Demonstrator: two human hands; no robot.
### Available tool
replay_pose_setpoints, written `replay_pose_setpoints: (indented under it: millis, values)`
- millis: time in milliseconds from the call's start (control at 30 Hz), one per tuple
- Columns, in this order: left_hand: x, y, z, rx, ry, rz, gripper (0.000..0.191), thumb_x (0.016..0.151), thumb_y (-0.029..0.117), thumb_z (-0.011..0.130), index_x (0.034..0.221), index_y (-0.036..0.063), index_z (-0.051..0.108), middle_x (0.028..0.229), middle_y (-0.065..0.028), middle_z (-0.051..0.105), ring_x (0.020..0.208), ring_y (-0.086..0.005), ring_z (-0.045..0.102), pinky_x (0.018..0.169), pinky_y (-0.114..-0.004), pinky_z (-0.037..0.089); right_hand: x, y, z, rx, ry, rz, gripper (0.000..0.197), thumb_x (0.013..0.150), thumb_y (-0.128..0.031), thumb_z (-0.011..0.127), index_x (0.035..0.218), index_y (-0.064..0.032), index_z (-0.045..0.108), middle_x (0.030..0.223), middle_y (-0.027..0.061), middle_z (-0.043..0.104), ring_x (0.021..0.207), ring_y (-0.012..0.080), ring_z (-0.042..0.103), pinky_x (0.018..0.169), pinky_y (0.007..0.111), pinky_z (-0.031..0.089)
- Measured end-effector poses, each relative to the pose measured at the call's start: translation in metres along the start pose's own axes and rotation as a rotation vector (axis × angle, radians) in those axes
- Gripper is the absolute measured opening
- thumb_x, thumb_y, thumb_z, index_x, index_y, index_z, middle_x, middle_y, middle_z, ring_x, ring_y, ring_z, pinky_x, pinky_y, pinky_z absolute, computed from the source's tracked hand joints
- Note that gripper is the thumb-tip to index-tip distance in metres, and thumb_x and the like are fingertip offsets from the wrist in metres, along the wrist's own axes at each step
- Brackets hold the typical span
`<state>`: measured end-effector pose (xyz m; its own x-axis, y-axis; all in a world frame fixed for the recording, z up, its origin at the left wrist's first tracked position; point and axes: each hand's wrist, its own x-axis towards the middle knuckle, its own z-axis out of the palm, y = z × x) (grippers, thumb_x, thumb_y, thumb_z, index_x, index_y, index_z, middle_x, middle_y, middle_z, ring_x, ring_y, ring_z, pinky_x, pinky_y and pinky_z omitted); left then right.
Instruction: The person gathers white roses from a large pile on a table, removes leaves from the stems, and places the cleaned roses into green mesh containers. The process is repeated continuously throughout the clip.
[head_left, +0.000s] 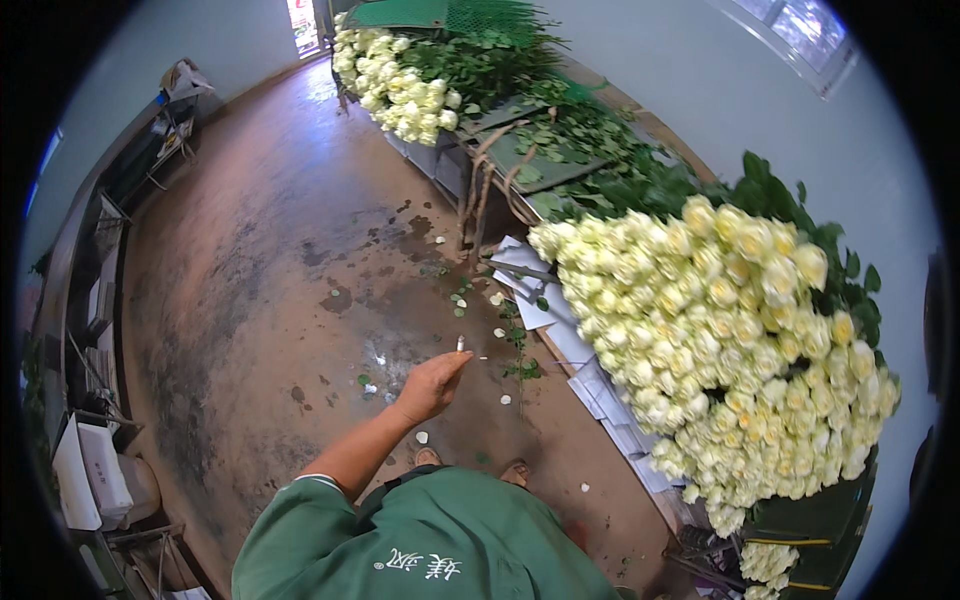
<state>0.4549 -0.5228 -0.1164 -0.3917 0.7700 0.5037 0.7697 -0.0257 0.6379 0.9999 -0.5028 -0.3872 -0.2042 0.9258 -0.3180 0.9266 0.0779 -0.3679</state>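
Observation:
My left hand (433, 385) is raised in front of my body, above the floor, with a lit or burnt cigarette (460, 343) pinched at its fingertips. My right hand is out of view. On the right, a large pile of cream-white roses (697, 315) lies on a long bench, blooms towards the aisle and green leaves towards the wall. Farther along the same bench is another pile of cream roses (412, 101) with long leafy stems, partly under a green net (487, 21).
Loose leaves lie on a green board (551, 157) between the rose piles. Papers (555, 307) jut out below the bench. Petals and leaves dot the wet-stained floor (262, 300). A rack with a white box (94, 472) stands along the left, and a doorway (304, 28) is at the far end.

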Motion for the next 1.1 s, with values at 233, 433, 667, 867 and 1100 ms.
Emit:
replay_pose_setpoints:
  millis: [233,433,667,867,1100]
  values:
    - [-0.013,-0.103,0.005,-0.194,0.021,-0.494,0.028,0.087,0.009,0.056,0.114,0.0044,0.06,0.105,-0.0182,0.065,0.094,-0.0322,0.064,0.081,-0.036,0.051,0.13,-0.21,-0.019,0.287,-0.463,-0.177,0.021,0.084,-0.019,0.057,0.094,-0.0035,0.067,0.087,0.0152,0.068,0.076,0.0219,0.064,0.068,0.034,0.05]
    - [-0.138,-0.233,-0.006,0.066,-0.147,-1.164,0.033,0.083,0.019,0.055,0.111,0.0029,0.064,0.104,-0.0208,0.065,0.098,-0.0352,0.062,0.086,-0.041,0.049,0.263,-0.39,0.025,0.294,-0.672,-0.121,0.018,0.084,-0.015,0.057,0.094,-0.0033,0.066,0.087,0.0135,0.068,0.081,0.0218,0.065,0.073,0.032,0.05]
    - [-0.277,-0.244,-0.113,-0.679,0.73,-1.744,0.03,0.079,0.005,0.054,0.108,-0.0018,0.058,0.07,-0.0116,0.057,0.058,-0.0238,0.053,0.053,-0.038,0.043,0.345,-0.576,0.102,0.31,-0.664,-0.507,0.02,0.084,-0.017,0.056,0.095,-0.0031,0.066,0.087,0.0133,0.068,0.083,0.0243,0.066,0.075,0.033,0.05]
    - [-0.176,-0.236,-0.133,-0.413,0.499,-1.843,0.022,0.087,0.003,0.049,0.107,-0.0023,0.059,0.075,-0.0098,0.061,0.06,-0.0183,0.057,0.053,-0.031,0.044,0.396,-0.738,0.085,0.594,-0.617,-0.494,0.02,0.089,-0.01,0.053,0.105,0.0005,0.057,0.079,0.0054,0.062,0.062,0.0128,0.059,0.059,0.028,0.048]
    - [-0.006,-0.363,-0.169,-0.367,0.194,-1.573,0.025,0.089,0.012,0.053,0.107,-0.0025,0.063,0.08,-0.0081,0.067,0.066,-0.014,0.064,0.059,-0.028,0.049,0.443,-0.816,0.02,1.096,-0.445,-0.311,0.023,0.089,-0.003,0.051,0.111,0.0021,0.055,0.084,0.0077,0.061,0.06,0.0122,0.055,0.055,0.026,0.047]
